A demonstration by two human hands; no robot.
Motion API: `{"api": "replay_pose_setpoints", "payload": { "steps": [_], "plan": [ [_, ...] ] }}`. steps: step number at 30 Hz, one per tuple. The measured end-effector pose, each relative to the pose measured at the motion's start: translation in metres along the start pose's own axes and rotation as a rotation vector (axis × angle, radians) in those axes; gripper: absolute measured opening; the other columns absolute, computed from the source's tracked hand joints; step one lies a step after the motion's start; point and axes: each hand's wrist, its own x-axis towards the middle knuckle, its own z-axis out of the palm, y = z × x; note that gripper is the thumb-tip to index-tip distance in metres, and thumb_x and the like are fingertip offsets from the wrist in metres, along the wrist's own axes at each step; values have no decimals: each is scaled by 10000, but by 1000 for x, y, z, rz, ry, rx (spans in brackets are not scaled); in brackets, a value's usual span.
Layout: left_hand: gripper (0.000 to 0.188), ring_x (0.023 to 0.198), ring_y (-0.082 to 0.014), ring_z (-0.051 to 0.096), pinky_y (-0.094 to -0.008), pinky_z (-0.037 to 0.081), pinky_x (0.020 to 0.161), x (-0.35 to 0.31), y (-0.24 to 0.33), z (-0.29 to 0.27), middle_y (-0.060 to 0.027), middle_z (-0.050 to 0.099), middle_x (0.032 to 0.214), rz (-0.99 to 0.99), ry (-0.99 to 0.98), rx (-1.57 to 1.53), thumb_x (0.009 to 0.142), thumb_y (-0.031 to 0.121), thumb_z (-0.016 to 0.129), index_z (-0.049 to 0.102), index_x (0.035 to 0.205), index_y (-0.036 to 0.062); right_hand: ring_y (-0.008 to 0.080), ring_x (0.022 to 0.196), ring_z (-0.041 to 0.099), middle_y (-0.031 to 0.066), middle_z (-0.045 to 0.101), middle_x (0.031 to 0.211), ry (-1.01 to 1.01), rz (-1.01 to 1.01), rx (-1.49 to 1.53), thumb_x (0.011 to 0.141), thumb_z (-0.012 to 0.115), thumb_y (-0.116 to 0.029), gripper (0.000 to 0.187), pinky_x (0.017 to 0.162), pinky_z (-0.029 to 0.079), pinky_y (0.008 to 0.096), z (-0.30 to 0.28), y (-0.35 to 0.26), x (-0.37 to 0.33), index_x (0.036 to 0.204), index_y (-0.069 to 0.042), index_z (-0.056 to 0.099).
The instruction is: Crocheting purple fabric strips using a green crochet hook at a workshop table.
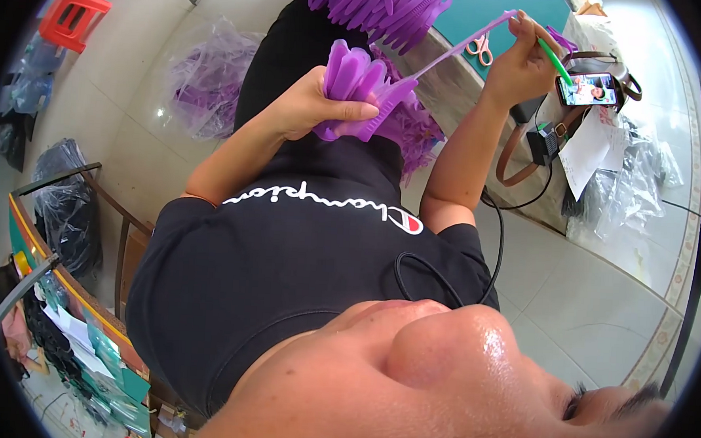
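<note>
Above tiles (148, 73), left hand (306, 107) clasps translucent purple pieces (352, 70), right hand (520, 65) a thin strip (465, 46).

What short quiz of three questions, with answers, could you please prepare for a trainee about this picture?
1. What does the left hand hold?
2. True or false: the red stool is on the person's right side.
3. Complete: a thin purple strip runs from the left hand's load to the ____.

Key: 1. A bunch of purple plastic pieces. 2. False; the red stool is on the left. 3. Right hand.
</note>
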Motion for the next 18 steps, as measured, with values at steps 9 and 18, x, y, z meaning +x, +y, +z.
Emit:
{"api": "replay_pose_setpoints", "payload": {
  "steps": [9, 18],
  "plan": [
    [164, 738, -134, 639, -273, 519, 692, -1, 2, 11, -56, 647, 830, 176, 325, -230, 866, 110, 678, 609, 974, 8, 182, 713, 649, 134, 666, 827, -486, 427, 369, 919, 579, -35, 74, 657, 538, 290, -14, -68, -79, 875, 24, 588],
    [138, 770, -132, 634, -271, 518, 714, 3, -5, 14, -60, 652, 863, 304, 438, -156, 866, 75, 671, 611, 968, 5, 232, 738, 670, 152, 675, 863, -520, -189, 198, 740, 741, 17, 195, 650, 538, 286, -8, -84, -114, 919, -5, 666]
  ]
}}
